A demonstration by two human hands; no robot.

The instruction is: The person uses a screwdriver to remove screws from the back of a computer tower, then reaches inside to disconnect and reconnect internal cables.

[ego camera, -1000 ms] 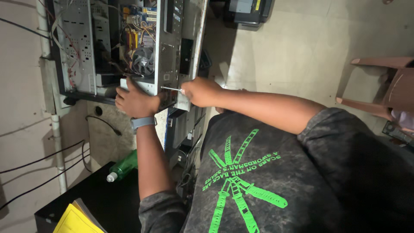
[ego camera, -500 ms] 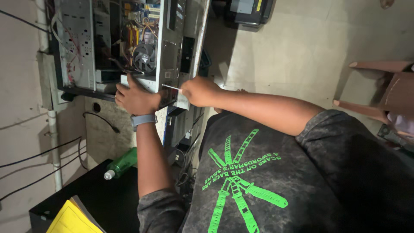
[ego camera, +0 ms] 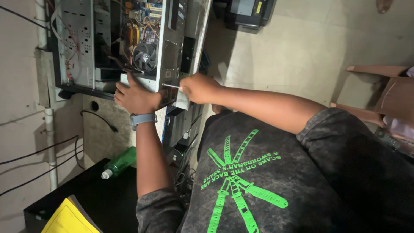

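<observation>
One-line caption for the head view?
Left hand braces an open computer case; right hand drives a screwdriver into its edge.

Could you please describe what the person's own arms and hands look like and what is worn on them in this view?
Both forearms are bare. The left hand has a grey-blue band, like a watch or fitness strap, around its wrist. The right hand wears nothing visible. Each upper arm ends in a short, mottled dark grey T-shirt sleeve; no gloves or rings can be seen.
</observation>
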